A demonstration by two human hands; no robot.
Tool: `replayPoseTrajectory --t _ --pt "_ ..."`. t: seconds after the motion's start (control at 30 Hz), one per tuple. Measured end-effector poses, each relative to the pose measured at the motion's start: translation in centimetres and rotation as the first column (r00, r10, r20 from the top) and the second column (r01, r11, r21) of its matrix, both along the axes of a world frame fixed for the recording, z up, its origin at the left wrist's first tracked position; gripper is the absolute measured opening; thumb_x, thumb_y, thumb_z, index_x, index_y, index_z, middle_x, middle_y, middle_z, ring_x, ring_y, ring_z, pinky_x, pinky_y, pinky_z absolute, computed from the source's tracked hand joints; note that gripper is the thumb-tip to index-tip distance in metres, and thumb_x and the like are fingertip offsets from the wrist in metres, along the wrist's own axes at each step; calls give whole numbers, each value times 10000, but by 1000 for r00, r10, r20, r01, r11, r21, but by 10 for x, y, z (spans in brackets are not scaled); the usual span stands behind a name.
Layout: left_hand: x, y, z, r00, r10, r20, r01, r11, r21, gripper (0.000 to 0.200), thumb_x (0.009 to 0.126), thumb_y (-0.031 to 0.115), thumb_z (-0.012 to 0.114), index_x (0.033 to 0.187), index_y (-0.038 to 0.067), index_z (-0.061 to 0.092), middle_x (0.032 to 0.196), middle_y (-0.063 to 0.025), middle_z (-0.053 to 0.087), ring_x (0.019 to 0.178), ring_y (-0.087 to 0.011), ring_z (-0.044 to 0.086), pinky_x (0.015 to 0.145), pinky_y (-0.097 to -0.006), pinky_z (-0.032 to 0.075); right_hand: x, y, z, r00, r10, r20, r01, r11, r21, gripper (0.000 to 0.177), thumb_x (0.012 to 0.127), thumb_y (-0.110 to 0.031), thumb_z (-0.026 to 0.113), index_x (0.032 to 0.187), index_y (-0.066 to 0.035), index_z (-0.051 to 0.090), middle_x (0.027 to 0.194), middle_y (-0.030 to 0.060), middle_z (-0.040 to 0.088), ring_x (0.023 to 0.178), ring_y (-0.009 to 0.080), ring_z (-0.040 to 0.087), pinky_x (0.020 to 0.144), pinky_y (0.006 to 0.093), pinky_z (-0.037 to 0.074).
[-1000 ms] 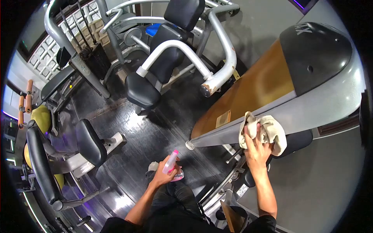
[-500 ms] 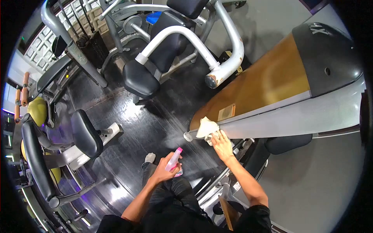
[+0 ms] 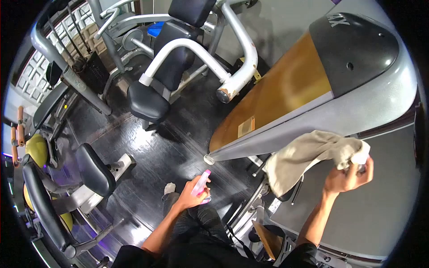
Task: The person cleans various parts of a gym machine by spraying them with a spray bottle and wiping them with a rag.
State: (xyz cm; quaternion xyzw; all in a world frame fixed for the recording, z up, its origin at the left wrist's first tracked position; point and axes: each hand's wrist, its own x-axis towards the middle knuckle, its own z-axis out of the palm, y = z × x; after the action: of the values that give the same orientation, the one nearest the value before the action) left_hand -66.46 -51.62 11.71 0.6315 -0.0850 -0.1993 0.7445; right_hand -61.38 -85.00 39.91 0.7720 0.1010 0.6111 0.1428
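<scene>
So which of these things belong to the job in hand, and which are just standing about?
In hand: cloth, in the right hand; pink spray bottle, in the left hand; machine cover beside the cloth.
Standing about: black seat; white curved bar; yellow-green ball.

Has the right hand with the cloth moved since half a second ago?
Yes. The right hand and cloth have swung rightward along the grey machine cover, away from its narrow tip toward the wide black-capped end.
</scene>
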Motion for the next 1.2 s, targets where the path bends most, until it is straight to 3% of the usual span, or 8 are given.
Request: replayPoseTrajectory --t 0.03,0.17,0.33,0.47,0.57,0.77,0.97,1.2 --pt "1 1 1 1000 -9 4 9 1000 0 327 763 -29 595 1077 45 543 722 -54 638 718 -123 660 661 -267 510 5 1 -5 957 248 150 -290 819 495 206 758 -55 732 944 15 677 1142 142 487 968 281 582 786 367 527" --pt "3 7 1 999 -37 -9 37 999 -10 335 762 -43 576 1084 39 531 717 -53 628 721 -126 657 707 -277 520 33 23 -4 997 -4 83 -6 993 120 273 685 92 601 950 45 650 1156 177 525 979 322 577 840 405 493" --pt "5 16 4 998 -59 -26 58 996 -68 339 762 -70 540 1087 25 516 717 -57 617 708 -137 648 756 -300 528 41 51 -31 985 -121 -120 140 977 160 485 636 39 622 1117 -20 607 1342 215 382 1315 394 336 1135 582 45" --pt "6 28 8 997 -73 -40 70 995 -71 339 760 -90 528 1081 17 515 721 -52 606 699 -135 639 755 -303 529 54 68 -52 997 -53 -56 62 986 158 449 831 -168 658 1225 15 546 1436 345 224 1372 494 153 1123 575 94" --pt "4 41 2 990 -101 -99 94 993 -74 324 763 -90 528 1072 8 521 728 -47 604 700 -127 636 758 -303 528 48 54 -76 965 -235 -116 240 970 31 398 842 -122 641 1207 18 563 1405 320 316 1324 489 282 1086 573 226" --pt "9 69 -7 986 -133 -100 131 991 -23 317 771 -83 531 1076 2 520 710 -49 600 690 -134 636 809 -329 535 45 62 -136 996 87 -1 -85 983 160 217 764 38 656 972 -24 659 1136 136 576 1042 412 545 853 497 457" --pt "15 96 -3 982 -174 -74 177 984 36 360 770 -96 515 1117 -5 480 698 -80 598 696 -175 657 848 -387 540 6 55 -267 830 43 -557 24 993 112 271 583 -132 697 854 -124 692 1073 51 594 1057 256 512 873 408 462" --pt "23 107 -4 975 -221 -29 222 972 76 361 754 -72 564 1103 9 512 707 -73 621 702 -167 662 804 -348 543 19 49 -134 917 -27 -399 -39 987 -156 185 639 -246 701 816 -198 675 1040 11 599 1024 267 511 800 387 449"
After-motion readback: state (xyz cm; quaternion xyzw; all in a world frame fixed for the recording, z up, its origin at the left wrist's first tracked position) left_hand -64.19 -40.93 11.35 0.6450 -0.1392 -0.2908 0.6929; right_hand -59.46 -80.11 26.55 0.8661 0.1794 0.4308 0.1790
